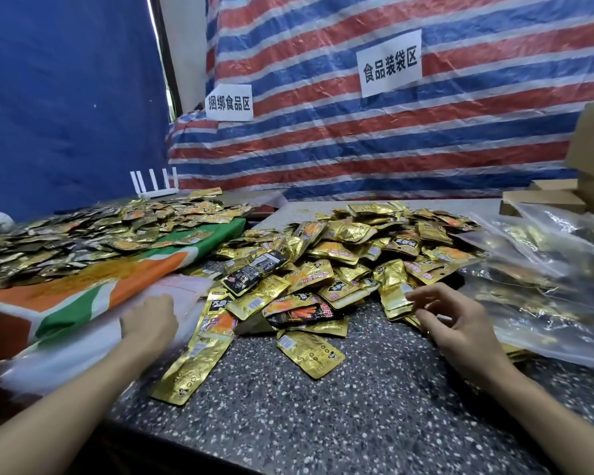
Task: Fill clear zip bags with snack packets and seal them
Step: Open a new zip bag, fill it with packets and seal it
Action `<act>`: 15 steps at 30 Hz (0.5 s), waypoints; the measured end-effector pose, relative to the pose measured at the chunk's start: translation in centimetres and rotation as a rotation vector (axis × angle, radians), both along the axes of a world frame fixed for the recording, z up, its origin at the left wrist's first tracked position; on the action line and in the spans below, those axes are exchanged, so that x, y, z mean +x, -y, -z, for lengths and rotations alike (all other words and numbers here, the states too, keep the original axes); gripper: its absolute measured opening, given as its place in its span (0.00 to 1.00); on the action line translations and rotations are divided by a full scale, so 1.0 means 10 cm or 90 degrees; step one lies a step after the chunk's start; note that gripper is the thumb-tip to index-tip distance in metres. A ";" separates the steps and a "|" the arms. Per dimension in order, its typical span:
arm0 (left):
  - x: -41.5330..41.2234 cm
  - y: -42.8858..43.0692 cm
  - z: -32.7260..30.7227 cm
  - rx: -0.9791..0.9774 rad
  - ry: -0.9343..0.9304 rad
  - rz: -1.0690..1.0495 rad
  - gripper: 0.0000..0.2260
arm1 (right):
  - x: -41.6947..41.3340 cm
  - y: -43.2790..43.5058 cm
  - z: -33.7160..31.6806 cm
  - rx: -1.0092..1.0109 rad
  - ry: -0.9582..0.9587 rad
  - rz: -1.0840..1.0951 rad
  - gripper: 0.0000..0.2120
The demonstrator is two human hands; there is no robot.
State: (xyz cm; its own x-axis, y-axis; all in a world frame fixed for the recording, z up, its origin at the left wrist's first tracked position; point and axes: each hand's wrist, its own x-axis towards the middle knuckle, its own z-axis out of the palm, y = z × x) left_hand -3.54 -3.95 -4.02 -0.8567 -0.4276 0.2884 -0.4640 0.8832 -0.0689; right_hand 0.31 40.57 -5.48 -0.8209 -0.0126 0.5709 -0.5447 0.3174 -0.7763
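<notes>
A big pile of gold snack packets (350, 255) lies on the speckled grey table (323, 406), with a few black packets (254, 269) mixed in. My left hand (150, 323) reaches onto a stack of empty clear zip bags (186, 289) at the left; its fingers curl down out of sight and grip a bag there, and the spot is blurred. My right hand (453, 320) is at the pile's near right edge. Its forefinger and thumb pinch the edge of a small neat stack of gold packets (395, 299), the other fingers loosely spread.
Filled clear bags (546, 269) are heaped at the right, with cardboard boxes (542, 200) behind them. A second spread of packets (83, 234) covers a green, orange and white cloth (117, 286) on the left. A white rack (153, 183) and a striped tarpaulin (357, 149) stand behind.
</notes>
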 end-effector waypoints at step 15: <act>0.06 -0.80 -0.51 0.296 -0.324 0.352 0.22 | 0.04 -0.02 -0.08 -0.004 -0.004 -0.028 0.13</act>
State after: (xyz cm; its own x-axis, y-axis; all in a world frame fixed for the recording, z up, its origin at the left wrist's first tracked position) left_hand -2.94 4.04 1.09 -0.7911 -0.1586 0.5908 0.1618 0.8771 0.4522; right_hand 0.75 40.73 -4.63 -0.8163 -0.0454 0.5759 -0.5627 0.2880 -0.7749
